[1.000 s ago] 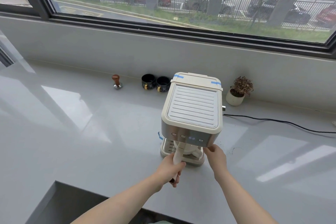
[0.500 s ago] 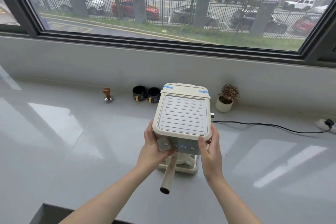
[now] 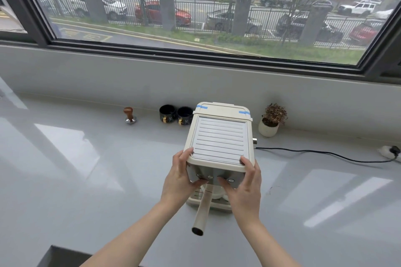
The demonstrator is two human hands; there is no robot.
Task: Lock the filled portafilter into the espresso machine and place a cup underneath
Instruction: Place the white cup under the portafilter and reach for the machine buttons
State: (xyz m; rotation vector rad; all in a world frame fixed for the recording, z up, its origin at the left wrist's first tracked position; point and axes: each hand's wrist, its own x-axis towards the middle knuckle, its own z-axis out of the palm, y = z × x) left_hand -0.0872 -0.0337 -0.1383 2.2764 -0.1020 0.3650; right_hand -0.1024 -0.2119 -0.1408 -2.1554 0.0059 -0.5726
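Both hands are clamped on the front corners of the espresso machine (image 3: 219, 143): the left hand (image 3: 181, 176) wraps its near-left corner with the thumb pressed on the button panel, and the right hand (image 3: 246, 182) grips the near-right corner, thumb also on the panel. The hands sit apart, one on each side, and neither touches the portafilter (image 3: 202, 210). Its pale handle juts out from under the machine's front toward the person, angled slightly left, over the drip tray (image 3: 195, 198); whether its head is fully seated in the machine cannot be seen, as the body hides the joint. No cup stands under it as far as can be seen. Two dark cups (image 3: 175, 114) wait at the back of the counter (image 3: 86, 180), just left of the machine and touching or nearly touching each other, with a tamper (image 3: 129, 115) further left. A small potted plant (image 3: 271, 121) stands to the right, and a power cord (image 3: 325, 154) runs off from the machine's right side to a socket strip. The risks from here look plain: thumbs on the buttons could start the machine with no cup below, spilling coffee on the tray; shifting the machine could tug the cord or nudge the cups; and a handle left short of its locked position could let the portafilter work loose under pressure.
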